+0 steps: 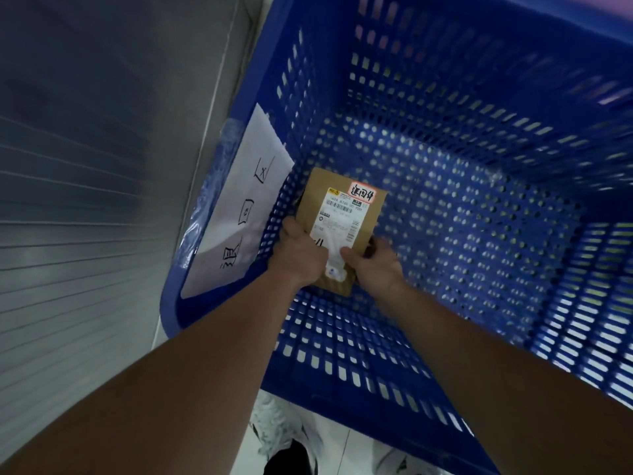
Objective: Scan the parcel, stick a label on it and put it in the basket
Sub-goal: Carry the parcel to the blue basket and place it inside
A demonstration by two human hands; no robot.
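Cardboard parcel (337, 214) gripped by both hands.

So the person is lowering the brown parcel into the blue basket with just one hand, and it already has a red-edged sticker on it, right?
Not one hand: the head view shows both the left hand and the right hand holding the brown parcel inside the blue basket. The red-edged sticker is indeed on it.
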